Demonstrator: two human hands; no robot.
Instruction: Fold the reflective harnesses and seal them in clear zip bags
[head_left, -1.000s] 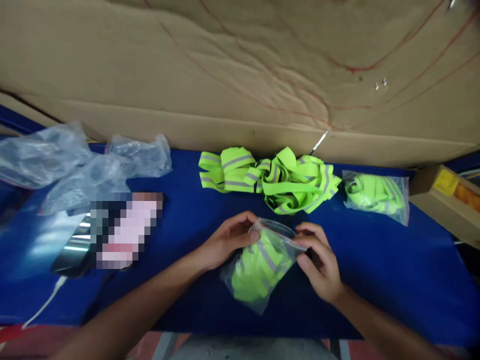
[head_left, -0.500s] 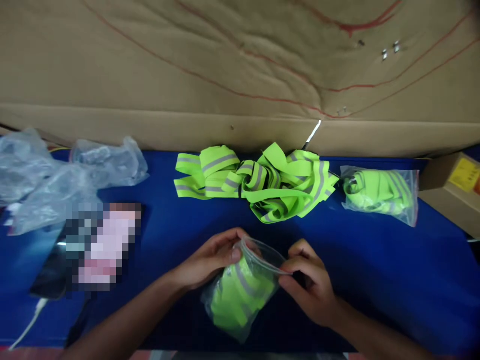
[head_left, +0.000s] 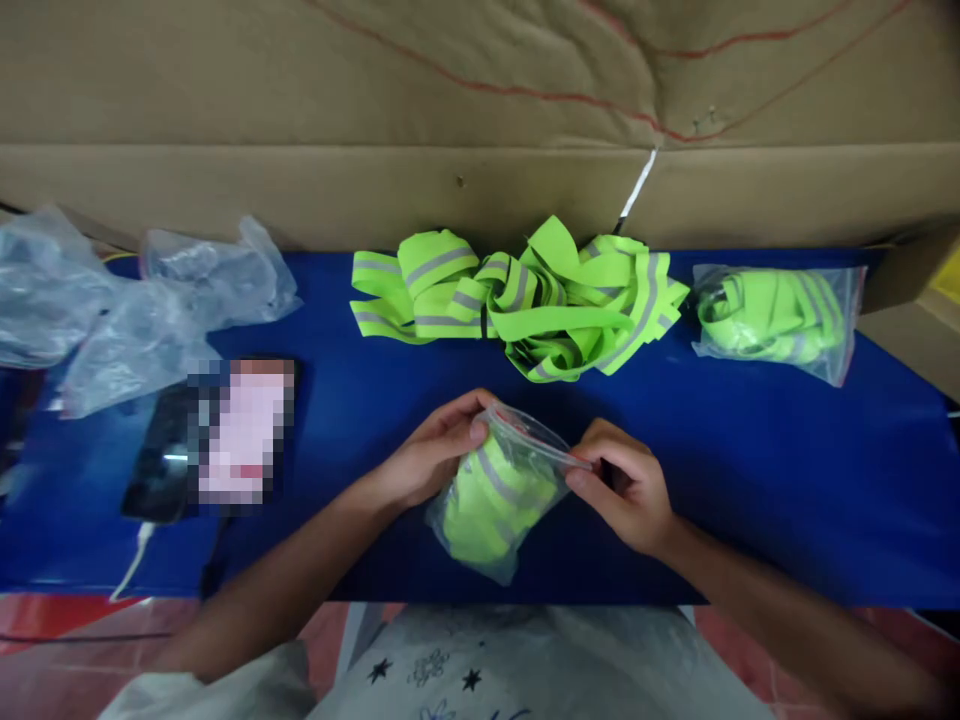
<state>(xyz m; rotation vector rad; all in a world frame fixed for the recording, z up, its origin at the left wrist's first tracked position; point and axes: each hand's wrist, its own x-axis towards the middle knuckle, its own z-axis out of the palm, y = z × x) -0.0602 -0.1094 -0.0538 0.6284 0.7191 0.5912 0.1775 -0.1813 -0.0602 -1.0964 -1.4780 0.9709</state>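
Between my hands is a clear zip bag (head_left: 491,500) with a folded neon-yellow reflective strap inside, grey stripes showing through the plastic. My left hand (head_left: 439,450) grips the upper left of the bag, thumb in front and fingers behind its mouth. At the mouth's right corner, my right hand (head_left: 626,485) pinches the zip edge between thumb and fingers. The bag's mouth gapes slightly and tilts down to the right. Beyond my hands, a tangled heap of neon-yellow reflective straps (head_left: 525,300) lies along the back of the blue table (head_left: 360,400).
A filled zip bag (head_left: 780,315) lies at the back right, beside a cardboard box (head_left: 915,330). Crumpled clear bags (head_left: 150,310) pile up at the left. Nearer are two phones, a dark one (head_left: 161,460) with a white cable. A brown cardboard wall (head_left: 300,190) stands behind the table.
The view has tilted down, so the table sits higher in the picture and my lap shows. Both hands keep their hold on the bag, with little change in their grip.
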